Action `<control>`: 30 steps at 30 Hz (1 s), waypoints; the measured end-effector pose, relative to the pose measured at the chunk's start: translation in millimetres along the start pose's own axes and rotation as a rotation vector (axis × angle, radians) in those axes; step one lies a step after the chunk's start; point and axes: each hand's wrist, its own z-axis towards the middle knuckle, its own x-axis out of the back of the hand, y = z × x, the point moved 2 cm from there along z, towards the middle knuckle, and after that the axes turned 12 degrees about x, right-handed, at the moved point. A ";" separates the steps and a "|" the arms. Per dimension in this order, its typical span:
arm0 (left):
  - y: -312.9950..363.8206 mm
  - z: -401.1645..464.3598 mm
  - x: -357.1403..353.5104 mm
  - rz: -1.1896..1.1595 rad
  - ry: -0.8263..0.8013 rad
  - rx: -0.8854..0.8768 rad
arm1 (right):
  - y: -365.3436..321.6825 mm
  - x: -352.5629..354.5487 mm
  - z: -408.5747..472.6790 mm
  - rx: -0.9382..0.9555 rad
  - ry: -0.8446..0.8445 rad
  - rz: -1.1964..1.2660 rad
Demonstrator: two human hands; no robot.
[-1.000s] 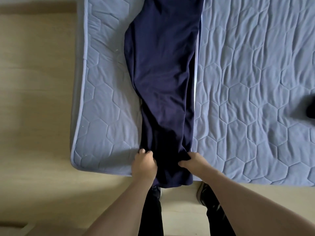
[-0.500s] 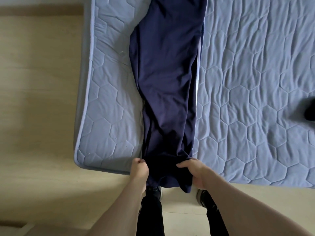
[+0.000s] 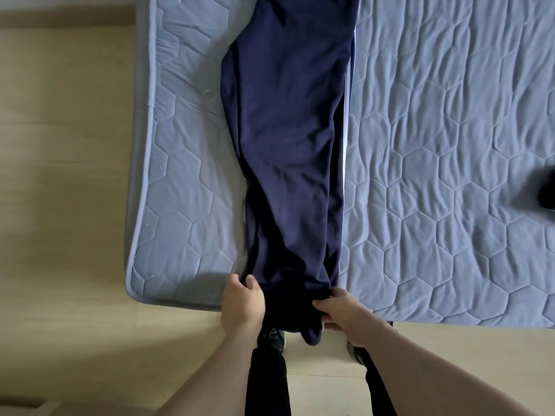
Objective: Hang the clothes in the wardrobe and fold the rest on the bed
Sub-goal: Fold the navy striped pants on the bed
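The person is dragging the navy trousers back toward the near edge of the bed, and the hem end is now spilling further past that edge, hanging below the knuckles. The left hand is curling its fingers into a pinch on the cloth's left edge; the right hand is gripping the right edge, fingers bunched on fabric. Beyond the fingertips the legs are lying stacked and straightening out. By the look of it, they are being lined up for a first fold.
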 end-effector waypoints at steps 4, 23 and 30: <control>-8.1 0.0 -3.9 0.187 -0.067 0.000 | 1.8 0.3 2.6 0.030 -0.004 -0.169; 28.3 -25.8 31.7 0.044 -0.311 -0.015 | -26.7 4.2 -30.0 -0.147 0.058 0.053; 75.3 -135.5 135.2 -0.115 -0.359 0.023 | -130.8 23.1 -162.0 -0.028 -0.013 0.191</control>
